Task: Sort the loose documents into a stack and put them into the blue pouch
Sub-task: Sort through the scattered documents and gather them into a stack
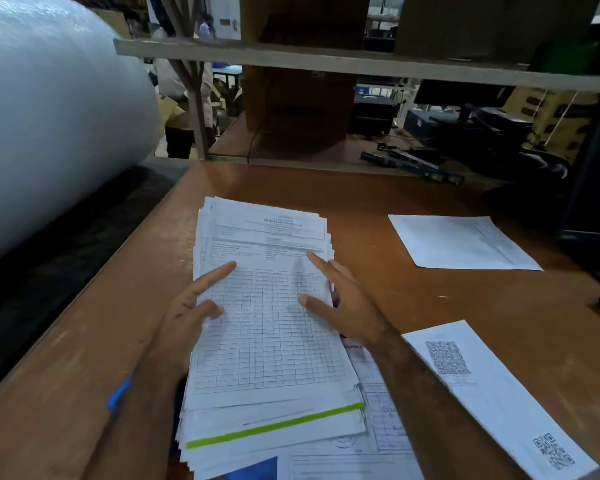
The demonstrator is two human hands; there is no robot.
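Note:
A thick stack of printed documents [267, 348] lies on the brown table [447, 306], its top sheet a gridded form, a green-striped sheet showing near its bottom edge. My left hand [187, 317] rests on the stack's left edge with straight fingers. My right hand [340, 299] rests on the right edge, fingers spread on the top sheet. A blue corner, maybe the pouch [253, 469], peeks out under the stack at the bottom. Two loose sheets lie apart: a blank-looking one [461, 242] at the right and one with QR codes [492, 393] nearer me.
A huge roll of white wrap [49, 109] fills the left side. A shelf board [326, 62] crosses above the table's far edge, cardboard boxes behind it. Dark equipment [593, 188] stands at the right. More papers [381, 410] lie under my right forearm. A person stands far back.

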